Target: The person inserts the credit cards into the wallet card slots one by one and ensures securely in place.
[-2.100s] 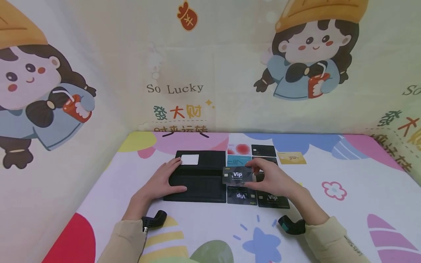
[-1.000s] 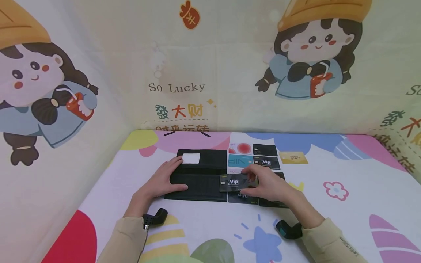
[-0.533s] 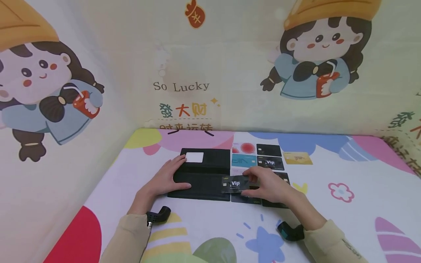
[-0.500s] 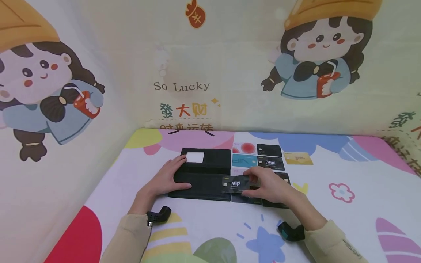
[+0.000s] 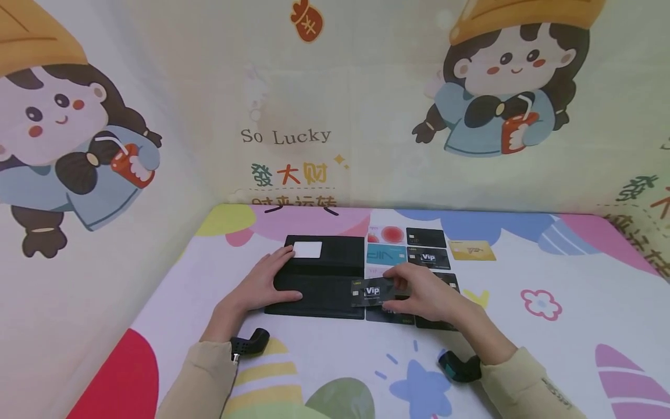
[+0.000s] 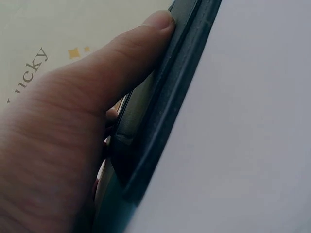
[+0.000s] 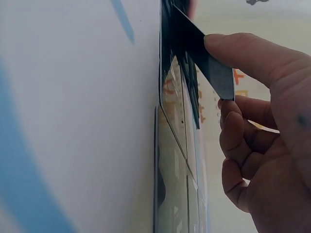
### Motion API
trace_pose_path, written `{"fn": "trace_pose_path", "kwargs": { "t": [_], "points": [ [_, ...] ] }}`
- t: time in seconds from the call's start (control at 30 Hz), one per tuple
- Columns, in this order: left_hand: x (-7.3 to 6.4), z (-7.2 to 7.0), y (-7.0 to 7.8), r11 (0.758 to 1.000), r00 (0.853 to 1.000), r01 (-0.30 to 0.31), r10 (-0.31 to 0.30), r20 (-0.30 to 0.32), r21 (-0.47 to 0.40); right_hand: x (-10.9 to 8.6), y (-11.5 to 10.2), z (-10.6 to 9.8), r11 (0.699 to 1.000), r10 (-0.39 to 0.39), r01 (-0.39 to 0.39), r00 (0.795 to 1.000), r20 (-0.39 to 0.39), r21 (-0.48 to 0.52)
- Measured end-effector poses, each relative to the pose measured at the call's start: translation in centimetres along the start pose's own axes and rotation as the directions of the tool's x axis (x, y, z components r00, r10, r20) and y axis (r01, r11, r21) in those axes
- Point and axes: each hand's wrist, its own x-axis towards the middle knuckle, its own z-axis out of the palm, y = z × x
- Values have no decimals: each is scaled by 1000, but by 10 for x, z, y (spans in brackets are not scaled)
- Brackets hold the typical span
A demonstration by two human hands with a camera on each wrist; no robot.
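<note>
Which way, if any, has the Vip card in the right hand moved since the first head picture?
Yes: judged against the open black wallet, the held Vip card has shifted left and toward the wallet's near edge.

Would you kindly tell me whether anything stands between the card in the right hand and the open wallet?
Nothing visible does: in the head view, the card overlaps the right edge of the wallet. The left hand rests on the wallet's left side, apart from the card.

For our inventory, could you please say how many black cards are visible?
6: one card in the right hand, the left column's nearest card, the right column's first, second, third and fourth; the hand may hide others.
</note>
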Motion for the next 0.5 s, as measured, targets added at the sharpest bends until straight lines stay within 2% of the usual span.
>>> {"fn": "trace_pose_path", "kwargs": {
  "t": [0.3,0.5],
  "points": [
    [1,-2,-1,1000,1000,0,0,5,1,3,-4,3,1000,18,-18,1000,-8,3],
    [1,-1,-1,1000,1000,6,-6,6,-4,4,-3,5,999,41,-41,999,24,27]
  ]
}}
